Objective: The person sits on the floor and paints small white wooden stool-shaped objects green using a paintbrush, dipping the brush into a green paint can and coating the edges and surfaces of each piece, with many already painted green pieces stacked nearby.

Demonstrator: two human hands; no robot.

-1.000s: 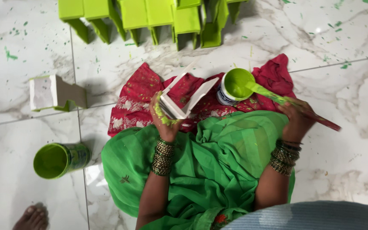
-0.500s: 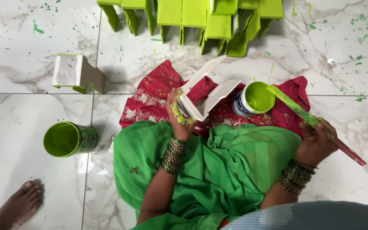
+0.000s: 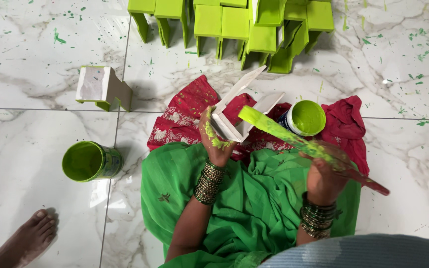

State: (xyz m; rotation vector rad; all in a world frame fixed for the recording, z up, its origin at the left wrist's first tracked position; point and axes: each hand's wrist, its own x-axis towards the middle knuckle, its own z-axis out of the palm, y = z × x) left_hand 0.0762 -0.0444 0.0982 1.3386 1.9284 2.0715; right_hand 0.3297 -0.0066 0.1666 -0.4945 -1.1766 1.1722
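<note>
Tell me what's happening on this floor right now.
A person sitting on a marble floor holds a small white wooden stand in the left hand and a paint-loaded flat brush in the right hand, its green tip at the stand. An open can of green paint sits on a red cloth. Finished green stands are grouped ahead, one unpainted stand and another green can to the left.
</note>
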